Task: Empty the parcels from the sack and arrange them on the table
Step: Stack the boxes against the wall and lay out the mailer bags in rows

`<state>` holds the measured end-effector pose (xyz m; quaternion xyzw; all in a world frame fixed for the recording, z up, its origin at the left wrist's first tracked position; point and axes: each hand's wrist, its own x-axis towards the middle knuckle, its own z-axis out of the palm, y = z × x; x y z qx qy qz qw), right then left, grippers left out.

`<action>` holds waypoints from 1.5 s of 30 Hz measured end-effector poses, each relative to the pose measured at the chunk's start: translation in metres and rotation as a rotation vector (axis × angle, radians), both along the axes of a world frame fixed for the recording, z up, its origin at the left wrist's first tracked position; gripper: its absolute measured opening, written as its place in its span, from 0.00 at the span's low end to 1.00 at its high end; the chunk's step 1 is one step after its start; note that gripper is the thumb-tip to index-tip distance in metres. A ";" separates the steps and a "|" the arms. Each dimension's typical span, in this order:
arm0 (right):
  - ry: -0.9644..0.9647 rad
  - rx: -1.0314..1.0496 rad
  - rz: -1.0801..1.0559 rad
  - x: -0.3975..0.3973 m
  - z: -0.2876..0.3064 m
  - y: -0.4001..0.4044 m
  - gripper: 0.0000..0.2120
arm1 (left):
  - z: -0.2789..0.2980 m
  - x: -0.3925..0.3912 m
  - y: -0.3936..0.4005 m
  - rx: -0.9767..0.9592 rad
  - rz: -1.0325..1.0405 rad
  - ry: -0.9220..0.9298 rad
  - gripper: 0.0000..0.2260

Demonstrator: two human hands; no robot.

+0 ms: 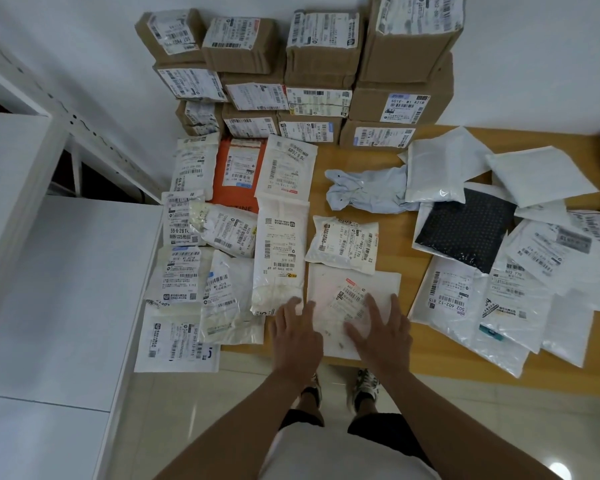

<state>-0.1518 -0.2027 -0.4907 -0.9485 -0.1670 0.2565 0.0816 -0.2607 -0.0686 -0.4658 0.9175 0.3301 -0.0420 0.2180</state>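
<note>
A flat white parcel (329, 289) with a barcode label lies at the near edge of the wooden table (392, 233). My left hand (297, 332) rests on its left edge with fingers spread and straight. My right hand (381, 329) lies flat on its right part, fingers spread. Rows of white labelled parcels (281, 258) and an orange one (238, 174) lie side by side to the left. A loose heap of white bags (513, 282) and a black dotted parcel (465, 230) covers the right side. No sack is in view.
Brown cardboard boxes (312, 71) are stacked against the white wall at the back of the table. A crumpled pale blue bag (364, 192) lies mid-table. A white shelf unit (59, 258) stands at the left. My feet stand on pale floor tiles below the table edge.
</note>
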 end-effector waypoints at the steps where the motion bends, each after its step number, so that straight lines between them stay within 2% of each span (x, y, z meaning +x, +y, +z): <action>1: 0.002 -0.024 0.023 -0.001 0.000 -0.001 0.42 | 0.001 0.001 0.009 0.047 -0.013 0.019 0.32; 3: 0.005 -0.061 0.052 -0.002 0.000 0.000 0.45 | -0.003 0.001 0.030 0.151 -0.080 0.055 0.36; 5: 0.005 -0.076 0.059 -0.001 0.000 0.003 0.46 | -0.008 0.002 0.049 0.195 -0.142 0.104 0.36; 8: 0.047 -0.077 0.067 0.002 0.003 0.008 0.47 | -0.010 0.005 0.067 0.202 -0.202 0.289 0.40; 10: 0.055 -0.061 0.070 0.003 0.005 0.010 0.47 | -0.012 0.005 0.074 0.172 -0.223 0.399 0.39; 16: -0.007 -0.049 0.099 0.005 0.012 0.011 0.45 | -0.001 0.011 0.077 0.183 -0.251 0.463 0.35; 20: -0.104 -0.035 0.102 0.001 0.011 0.010 0.45 | 0.003 0.015 0.077 0.192 -0.235 0.367 0.35; 22: -0.136 -0.026 0.102 0.000 0.008 0.009 0.45 | 0.003 0.017 0.077 0.161 -0.241 0.385 0.35; 39: 0.129 -0.013 0.097 -0.016 0.004 0.036 0.43 | 0.013 0.015 0.073 0.173 -0.224 0.425 0.35; 42: 0.054 0.121 0.033 -0.005 0.010 0.036 0.39 | 0.014 0.015 0.073 0.181 -0.223 0.424 0.40; 45: -0.087 0.289 -0.161 0.031 0.022 0.049 0.37 | 0.018 0.019 0.074 0.195 -0.233 0.265 0.39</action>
